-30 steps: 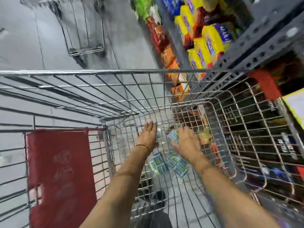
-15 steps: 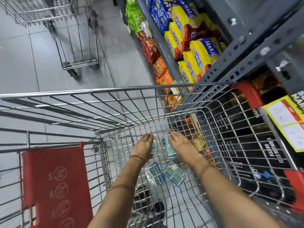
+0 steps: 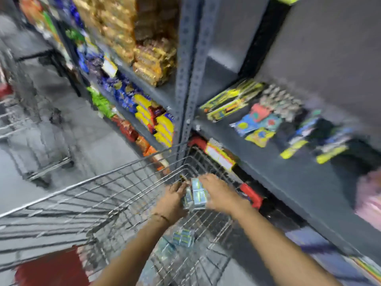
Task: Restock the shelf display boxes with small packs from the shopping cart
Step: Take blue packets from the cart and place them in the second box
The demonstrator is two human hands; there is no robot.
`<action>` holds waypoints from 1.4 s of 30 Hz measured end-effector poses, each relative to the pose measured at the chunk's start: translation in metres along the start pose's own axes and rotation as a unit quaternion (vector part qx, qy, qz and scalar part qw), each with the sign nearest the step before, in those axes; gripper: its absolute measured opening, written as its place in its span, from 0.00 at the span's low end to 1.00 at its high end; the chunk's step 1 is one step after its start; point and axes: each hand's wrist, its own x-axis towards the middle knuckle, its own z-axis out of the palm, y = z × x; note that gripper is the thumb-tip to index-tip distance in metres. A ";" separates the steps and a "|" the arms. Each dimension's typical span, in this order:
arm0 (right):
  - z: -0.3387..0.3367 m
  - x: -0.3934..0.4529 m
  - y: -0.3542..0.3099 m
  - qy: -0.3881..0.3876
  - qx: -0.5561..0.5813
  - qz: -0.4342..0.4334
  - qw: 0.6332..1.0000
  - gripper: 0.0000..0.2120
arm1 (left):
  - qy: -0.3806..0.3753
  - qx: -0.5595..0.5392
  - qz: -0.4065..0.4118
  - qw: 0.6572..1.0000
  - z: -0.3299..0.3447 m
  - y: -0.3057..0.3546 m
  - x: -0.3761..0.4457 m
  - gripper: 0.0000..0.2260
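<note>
Both my hands hold a bunch of small blue-and-green packs (image 3: 196,196) above the wire shopping cart (image 3: 115,182). My left hand (image 3: 172,200) grips the bunch from the left, my right hand (image 3: 219,195) from the right. More of the same packs (image 3: 182,238) lie on the cart's floor below my arms. To the upper right, a grey shelf (image 3: 274,168) carries display boxes (image 3: 233,102) and loose colourful packs (image 3: 257,124). The picture is blurred by motion.
The cart's red corner bumpers (image 3: 250,195) sit close against the shelf edge. A grey upright post (image 3: 186,79) divides the shelving; biscuit and snack packs (image 3: 152,118) fill the left bay. A second cart (image 3: 35,141) stands in the aisle at left. A red child-seat flap (image 3: 51,267) is at bottom left.
My hands have closed on packs at the cart's floor and lifted them up together. The view has swung up and to the right toward the shelf.
</note>
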 end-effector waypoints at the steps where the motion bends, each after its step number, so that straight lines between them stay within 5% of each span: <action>1: -0.021 -0.022 0.005 0.014 0.005 0.010 1.000 0.33 | 0.000 -0.001 0.031 1.000 -0.012 0.024 -0.002 0.40; 11: -0.141 -0.269 0.066 0.136 0.018 0.176 0.975 0.39 | 0.015 0.055 0.312 0.948 -0.064 0.267 -0.027 0.32; 23: -0.143 -0.503 0.173 0.210 0.079 0.394 0.891 0.38 | -0.107 0.102 0.399 0.905 0.056 0.526 -0.048 0.35; 33: -0.108 -0.538 0.241 0.174 0.192 0.438 0.861 0.34 | -0.176 0.171 0.364 0.898 0.125 0.579 -0.022 0.37; 42: -0.090 -0.527 0.256 0.139 0.197 0.446 0.862 0.21 | -0.162 0.198 0.373 0.892 0.137 0.571 -0.014 0.20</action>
